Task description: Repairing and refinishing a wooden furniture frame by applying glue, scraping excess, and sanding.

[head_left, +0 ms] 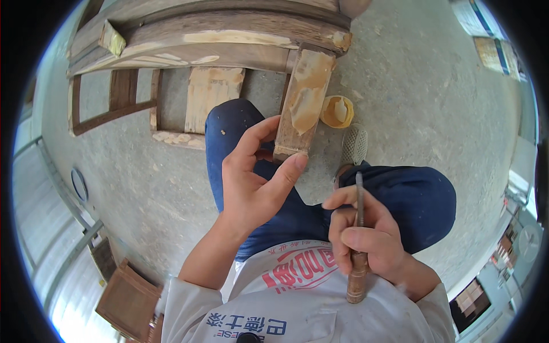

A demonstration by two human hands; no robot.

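My left hand (250, 183) grips the lower end of an upright-running wooden leg (303, 140) of a furniture piece, its fingers at the left side and thumb on the end. A pale tan putty patch (307, 103) covers much of that leg's face. My right hand (369, 234), at the lower right, is closed around the wooden handle of a narrow metal-bladed tool (357, 277), blade pointing away from me and apart from the leg. A small yellow tub (336, 111) with pale paste inside stands on the floor just right of the leg.
A large curved wooden frame (223, 34) lies across the top, with open wooden frames (103, 120) at left on the concrete floor (412, 126). My bent knees flank the work, a shoe beside the tub. A wooden chair-like piece (128, 291) and metal rails are at lower left.
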